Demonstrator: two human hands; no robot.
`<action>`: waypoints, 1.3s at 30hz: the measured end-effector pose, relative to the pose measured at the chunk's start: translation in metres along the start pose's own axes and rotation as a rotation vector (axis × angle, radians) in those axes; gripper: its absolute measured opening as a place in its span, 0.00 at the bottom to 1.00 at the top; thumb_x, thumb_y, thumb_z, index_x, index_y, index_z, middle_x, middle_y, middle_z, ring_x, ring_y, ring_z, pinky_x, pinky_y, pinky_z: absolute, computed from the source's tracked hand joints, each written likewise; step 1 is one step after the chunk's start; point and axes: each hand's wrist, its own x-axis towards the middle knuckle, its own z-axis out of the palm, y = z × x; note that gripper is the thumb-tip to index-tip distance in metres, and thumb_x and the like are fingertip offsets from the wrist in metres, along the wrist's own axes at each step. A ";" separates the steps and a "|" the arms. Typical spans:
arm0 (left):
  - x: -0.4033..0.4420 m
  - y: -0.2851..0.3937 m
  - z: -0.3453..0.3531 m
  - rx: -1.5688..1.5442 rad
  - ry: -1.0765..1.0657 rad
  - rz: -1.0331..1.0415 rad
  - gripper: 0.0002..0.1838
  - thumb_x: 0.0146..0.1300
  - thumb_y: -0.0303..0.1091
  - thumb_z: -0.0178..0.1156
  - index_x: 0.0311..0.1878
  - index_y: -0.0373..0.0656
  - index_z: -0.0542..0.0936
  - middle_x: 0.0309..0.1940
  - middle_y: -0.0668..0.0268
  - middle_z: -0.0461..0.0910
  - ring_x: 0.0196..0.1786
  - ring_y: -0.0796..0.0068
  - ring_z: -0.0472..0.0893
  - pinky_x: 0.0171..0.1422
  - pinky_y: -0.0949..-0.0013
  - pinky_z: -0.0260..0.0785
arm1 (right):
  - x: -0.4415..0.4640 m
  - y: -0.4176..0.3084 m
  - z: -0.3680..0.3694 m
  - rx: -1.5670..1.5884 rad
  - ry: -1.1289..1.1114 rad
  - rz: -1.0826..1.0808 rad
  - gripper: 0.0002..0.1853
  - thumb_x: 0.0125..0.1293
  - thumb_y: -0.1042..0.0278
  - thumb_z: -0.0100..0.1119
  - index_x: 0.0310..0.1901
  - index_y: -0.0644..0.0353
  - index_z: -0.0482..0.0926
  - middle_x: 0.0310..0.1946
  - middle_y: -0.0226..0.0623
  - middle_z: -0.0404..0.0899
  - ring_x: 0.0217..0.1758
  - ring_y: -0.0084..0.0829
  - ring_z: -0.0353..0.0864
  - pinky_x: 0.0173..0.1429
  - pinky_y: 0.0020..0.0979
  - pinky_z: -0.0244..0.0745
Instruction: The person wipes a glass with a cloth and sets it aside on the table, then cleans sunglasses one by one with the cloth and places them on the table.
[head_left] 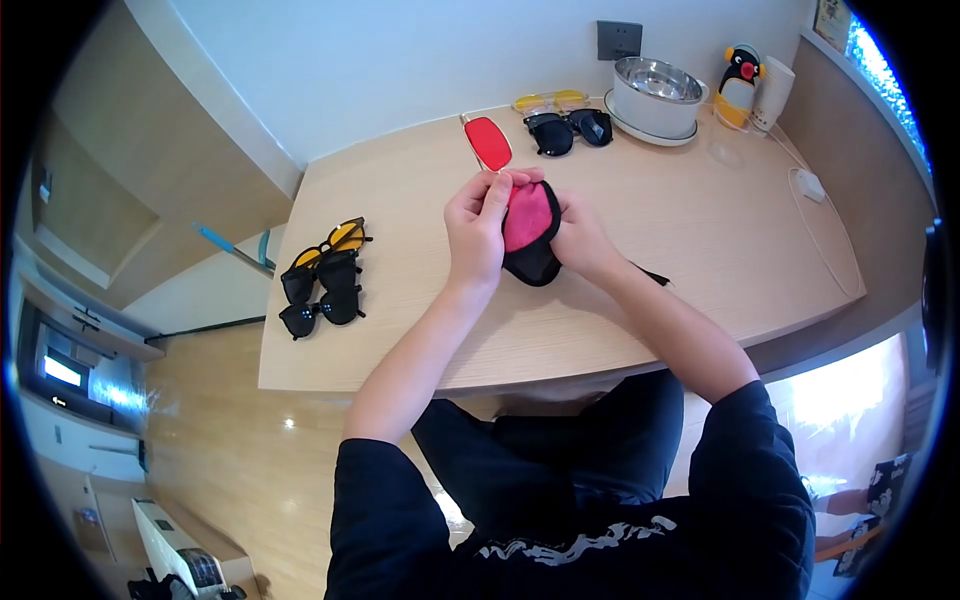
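Note:
Both hands are together above the middle of the wooden table, around a small pink cloth pouch with black edging and a black lower part. My left hand grips its left side, thumb and fingers pressed together at the top edge. At its right side my right hand holds on, with its fingers mostly hidden behind the cloth. Red-lensed glasses with a thin metal frame appear just beyond my left hand; their lower end is hidden by the fingers. A thin dark cord end shows beside my right forearm.
On the table, yellow and black glasses lie at the left. Dark glasses and yellow-lensed glasses lie at the back, beside a metal-lined bowl. A penguin figure, a white cup and a cabled charger are at right.

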 end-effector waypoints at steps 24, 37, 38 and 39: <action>0.032 0.009 -0.051 -0.732 0.314 -0.180 0.09 0.65 0.31 0.41 0.30 0.42 0.69 0.21 0.66 0.72 0.31 0.66 0.79 0.62 0.55 0.67 | 0.018 0.012 -0.028 -0.936 -0.059 -0.471 0.08 0.50 0.74 0.58 0.33 0.62 0.76 0.31 0.43 0.77 0.36 0.45 0.76 0.39 0.40 0.71; 0.031 0.001 -0.062 -0.734 0.142 -0.125 0.09 0.65 0.31 0.38 0.29 0.44 0.65 0.20 0.72 0.63 0.24 0.79 0.69 0.63 0.62 0.64 | 0.032 0.025 -0.073 -0.375 0.256 0.014 0.11 0.62 0.70 0.50 0.40 0.69 0.77 0.32 0.36 0.79 0.37 0.24 0.76 0.42 0.27 0.70; 0.031 0.003 -0.063 -0.734 0.140 -0.122 0.09 0.65 0.31 0.38 0.29 0.44 0.65 0.20 0.72 0.63 0.24 0.79 0.69 0.63 0.62 0.64 | 0.031 0.020 -0.068 -0.376 0.254 0.010 0.11 0.62 0.70 0.50 0.40 0.69 0.77 0.32 0.36 0.79 0.37 0.24 0.76 0.42 0.27 0.70; 0.032 0.006 -0.067 -0.810 0.161 -0.092 0.09 0.65 0.31 0.38 0.28 0.44 0.65 0.20 0.72 0.63 0.24 0.79 0.69 0.64 0.62 0.64 | 0.030 0.016 -0.063 -0.178 0.274 0.114 0.11 0.63 0.70 0.49 0.41 0.68 0.77 0.33 0.33 0.79 0.38 0.22 0.75 0.44 0.25 0.70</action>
